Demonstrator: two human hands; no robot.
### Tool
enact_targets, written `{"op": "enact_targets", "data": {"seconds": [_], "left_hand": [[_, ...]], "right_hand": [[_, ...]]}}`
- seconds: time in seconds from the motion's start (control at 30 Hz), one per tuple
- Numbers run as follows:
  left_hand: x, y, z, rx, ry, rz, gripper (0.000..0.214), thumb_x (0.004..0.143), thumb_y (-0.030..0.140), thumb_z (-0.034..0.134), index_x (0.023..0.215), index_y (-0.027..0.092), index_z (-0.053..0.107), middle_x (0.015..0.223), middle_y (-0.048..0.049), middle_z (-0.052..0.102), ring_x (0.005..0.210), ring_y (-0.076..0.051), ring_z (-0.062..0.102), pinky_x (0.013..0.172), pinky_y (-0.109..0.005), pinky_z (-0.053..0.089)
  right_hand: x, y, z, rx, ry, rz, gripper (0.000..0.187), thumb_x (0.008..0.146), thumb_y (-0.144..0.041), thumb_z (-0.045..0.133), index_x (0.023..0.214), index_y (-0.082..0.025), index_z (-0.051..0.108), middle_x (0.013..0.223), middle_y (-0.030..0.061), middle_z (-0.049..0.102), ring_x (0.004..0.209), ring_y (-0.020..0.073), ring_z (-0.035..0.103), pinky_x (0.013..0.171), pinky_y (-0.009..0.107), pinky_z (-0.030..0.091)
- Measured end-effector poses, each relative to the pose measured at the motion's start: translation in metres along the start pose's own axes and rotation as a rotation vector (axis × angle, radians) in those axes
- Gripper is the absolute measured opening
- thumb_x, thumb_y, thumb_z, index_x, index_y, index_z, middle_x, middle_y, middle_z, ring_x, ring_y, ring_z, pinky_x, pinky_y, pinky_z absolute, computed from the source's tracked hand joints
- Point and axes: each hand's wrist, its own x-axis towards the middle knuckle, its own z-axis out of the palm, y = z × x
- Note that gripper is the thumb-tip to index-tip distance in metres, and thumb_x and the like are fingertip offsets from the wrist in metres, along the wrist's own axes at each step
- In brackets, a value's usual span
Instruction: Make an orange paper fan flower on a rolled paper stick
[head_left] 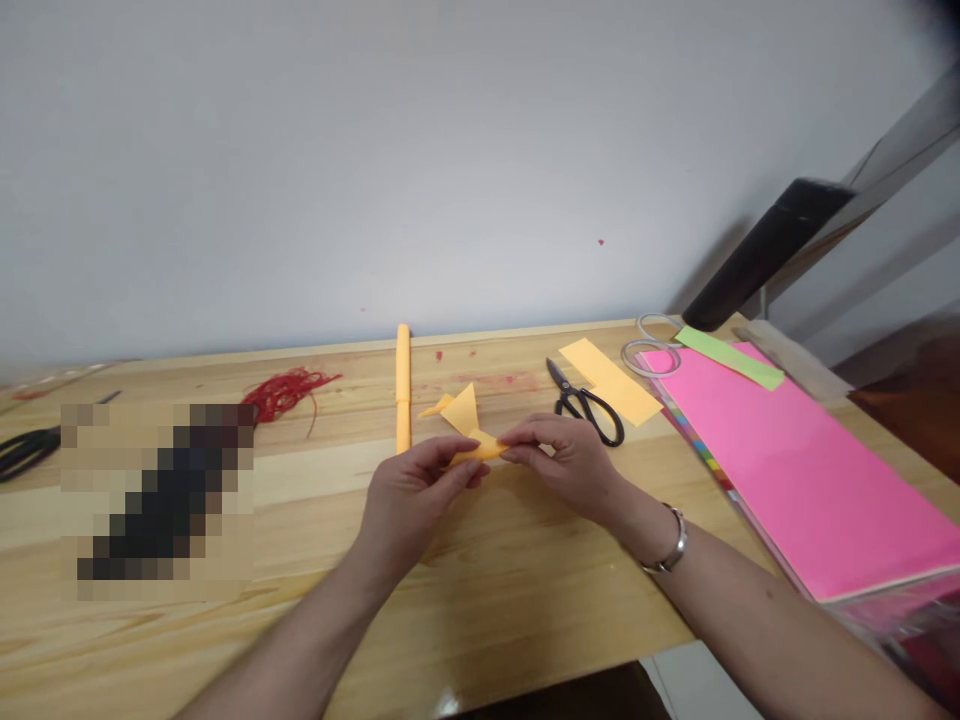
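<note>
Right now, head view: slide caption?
Left hand and right hand pinch orange paper over a wooden table, black scissors nearby.

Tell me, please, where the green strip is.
At right in the head view, the green strip lies beside the pale rings, over the far end of the pink sheet.

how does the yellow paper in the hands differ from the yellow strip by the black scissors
The held paper is bent; the yellow strip lies flat. The held paper is pinched by the left hand and right hand; the yellow strip rests on the table. The held paper shows smaller than the yellow strip. Both are yellow-orange.
</note>
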Motion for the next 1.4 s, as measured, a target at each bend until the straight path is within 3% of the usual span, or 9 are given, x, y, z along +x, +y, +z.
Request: {"op": "enact_targets", "data": {"seconds": [0.47,0.7,1.4], "left_hand": [[-0.001,-0.011,-0.003,0.405,0.113,0.302,0.016,0.072,0.026,0.065,0.086,0.023,0.071,0.071,0.0019,0.073,0.061,-0.015,0.069,0.062,-0.026,0.056],[-0.001,-0.013,-0.004,0.484,0.099,0.415,0.014,0.075,0.025,0.063,0.087,0.025,0.070,0.076,0.0026,0.073,0.065,-0.014,0.069,0.064,-0.025,0.055],[-0.002,-0.008,-0.004,0.615,0.053,0.478,0.017,0.078,0.024,0.057,0.091,0.024,0.069,0.075,0.0014,0.073,0.064,-0.015,0.067,0.062,-0.026,0.052]], "right_hand": [[0.001,-0.001,-0.001,-0.023,0.024,-0.008,0.010,0.074,-0.012,0.065,0.078,-0.019,0.070,0.072,0.0026,0.068,0.066,0.0128,0.063,0.061,0.023,0.049],[0.001,-0.001,-0.001,-0.035,0.017,-0.013,0.008,0.075,-0.011,0.064,0.076,-0.017,0.069,0.071,0.0026,0.068,0.066,0.0120,0.062,0.061,0.022,0.048],[0.001,-0.001,-0.003,-0.058,-0.010,0.029,0.009,0.077,-0.012,0.060,0.074,-0.017,0.067,0.068,0.0012,0.065,0.064,0.0124,0.059,0.060,0.023,0.045]]}}
